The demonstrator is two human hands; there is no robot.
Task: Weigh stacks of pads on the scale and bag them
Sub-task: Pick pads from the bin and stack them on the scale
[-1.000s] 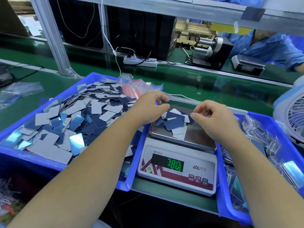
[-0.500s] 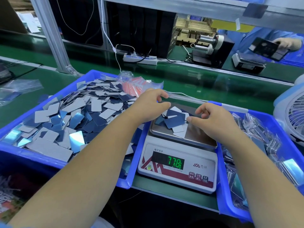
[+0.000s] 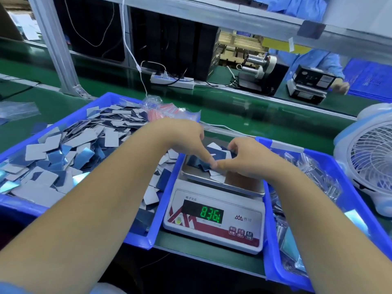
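Observation:
A white scale [image 3: 214, 217] stands between two blue bins, its green display reading 836. A small heap of blue and grey pads [image 3: 214, 152] lies on its steel pan [image 3: 244, 183]. My left hand [image 3: 186, 141] and my right hand [image 3: 244, 155] curl round the heap from either side, thumbs meeting at its near edge. The left blue bin [image 3: 146, 238] is full of loose pads [image 3: 63, 155]. A bundle of clear bags with red strips [image 3: 167, 111] lies at its far corner.
The right blue bin [image 3: 273, 240] holds bagged pads [image 3: 314, 170]. A white fan [image 3: 369, 160] stands at the far right. A power strip [image 3: 171, 80], a tape dispenser [image 3: 258, 68] and another person's scale [image 3: 307, 85] sit beyond the green belt.
Both hands have come down and closed in round the heap on the pan. The reading has gone from 780 to 778 to 836.

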